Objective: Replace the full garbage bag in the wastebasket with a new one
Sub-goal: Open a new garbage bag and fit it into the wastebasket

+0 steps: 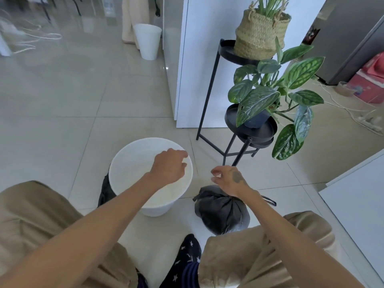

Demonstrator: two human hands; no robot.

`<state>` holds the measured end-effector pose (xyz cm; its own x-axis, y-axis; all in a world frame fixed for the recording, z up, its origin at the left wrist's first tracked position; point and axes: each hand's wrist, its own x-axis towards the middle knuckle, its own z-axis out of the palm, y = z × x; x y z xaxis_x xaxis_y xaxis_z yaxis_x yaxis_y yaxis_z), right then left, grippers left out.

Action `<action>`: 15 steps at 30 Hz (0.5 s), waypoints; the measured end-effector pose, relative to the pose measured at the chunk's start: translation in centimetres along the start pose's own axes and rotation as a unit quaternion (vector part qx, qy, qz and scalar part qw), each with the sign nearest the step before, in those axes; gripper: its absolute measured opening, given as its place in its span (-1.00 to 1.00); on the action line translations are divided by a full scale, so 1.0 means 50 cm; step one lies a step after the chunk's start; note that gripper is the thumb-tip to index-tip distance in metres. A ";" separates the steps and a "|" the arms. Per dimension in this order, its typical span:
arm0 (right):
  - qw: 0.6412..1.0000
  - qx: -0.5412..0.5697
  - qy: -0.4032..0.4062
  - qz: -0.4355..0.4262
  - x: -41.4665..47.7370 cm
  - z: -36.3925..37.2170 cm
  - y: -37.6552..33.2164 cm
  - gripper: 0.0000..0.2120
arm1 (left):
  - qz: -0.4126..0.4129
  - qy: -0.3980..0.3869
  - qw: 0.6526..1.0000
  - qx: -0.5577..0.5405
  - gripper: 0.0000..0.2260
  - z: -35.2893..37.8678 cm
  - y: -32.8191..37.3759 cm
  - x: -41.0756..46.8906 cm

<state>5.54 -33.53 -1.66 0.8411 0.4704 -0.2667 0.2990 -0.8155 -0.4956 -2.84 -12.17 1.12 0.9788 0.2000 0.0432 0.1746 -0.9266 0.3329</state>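
Here, label by label:

Wastebasket (124, 163): white, round, upright on the tiled floor (62, 100); its inside looks pale and bare, though whether a thin liner sits in it cannot be told.
Full garbage bag (220, 210): dark grey, knotted shut at the top, standing on the floor just to the right of the wastebasket, out of it.
Dark item (106, 190): black, partly hidden behind the wastebasket's left side; what it is cannot be told.
Left hand (169, 166): over the wastebasket's right rim, fingers curled down at the rim; whether they pinch anything is not clear.
Right hand (228, 179): above the full garbage bag's knot, fingers loosely bent and parted, holding nothing visible.
Second bin (147, 41): white, far across the floor, contents unseen.
Plant stand (209, 86): black, two tiers; woven basket (257, 36) with a plant above, dark pot (256, 122) with a leafy plant below.
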 end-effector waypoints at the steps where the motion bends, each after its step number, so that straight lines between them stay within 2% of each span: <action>1: 1.000 0.016 0.005 -0.006 0.008 0.003 -0.018 -0.68 | -0.034 0.028 0.999 -0.027 -0.72 -0.016 -0.031 0.005; 7: 0.999 0.042 0.002 -0.015 0.077 0.061 -0.110 -0.48 | -0.230 0.173 0.947 -0.140 -0.86 -0.070 -0.235 -0.026; 9: 0.998 0.060 -0.005 -0.012 0.103 0.085 -0.127 -0.42 | -0.279 0.192 0.926 -0.167 -0.81 -0.063 -0.293 -0.052; 11: 0.997 0.075 -0.002 -0.010 0.126 0.108 -0.144 -0.39 | -0.331 0.210 0.898 -0.199 -0.67 -0.039 -0.344 -0.076; 13: 0.996 0.085 0.011 -0.013 0.140 0.126 -0.156 -0.40 | -0.379 0.204 0.874 -0.223 -0.59 -0.002 -0.384 -0.099; 15: 0.996 0.091 0.019 -0.016 0.155 0.142 -0.166 -0.42 | -0.421 0.149 0.862 -0.240 -0.69 0.049 -0.428 -0.114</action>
<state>6.37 -20.73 -5.51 0.8494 0.4802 -0.2188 0.2431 -0.7241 -0.6455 -11.88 5.75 -8.55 0.4425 0.8768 -0.1880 0.6758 -0.1883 0.7126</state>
